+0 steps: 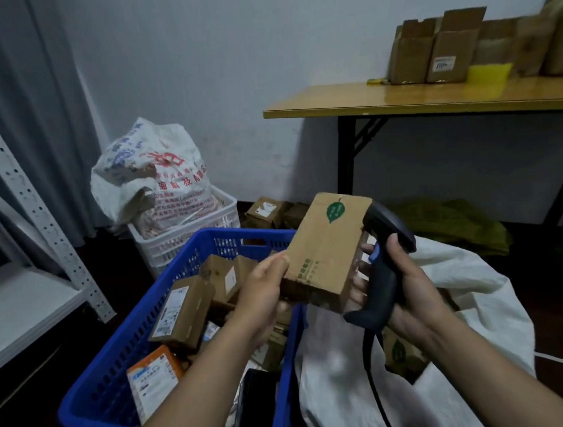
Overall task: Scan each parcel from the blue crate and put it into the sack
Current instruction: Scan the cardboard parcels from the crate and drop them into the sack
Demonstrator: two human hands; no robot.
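My left hand (265, 287) grips the lower left end of a brown cardboard parcel (326, 253) with a green leaf mark, held up above the blue crate's right rim. My right hand (402, 291) holds a black barcode scanner (383, 259) by its handle, its head close against the parcel's right side; my fingers also touch that side. The blue crate (123, 351) below left holds several cardboard parcels (183, 310) and an orange-and-white packet (151, 379). The white sack (463, 304) lies open below right with a leaf-marked box (399, 351) inside.
A white crate (188, 236) behind carries a stuffed printed bag (151, 179). Small boxes (266, 211) lie on the floor by the wall. A yellow-topped table (432, 97) at right bears open cartons (438, 52). A white metal shelf (23, 298) stands at left.
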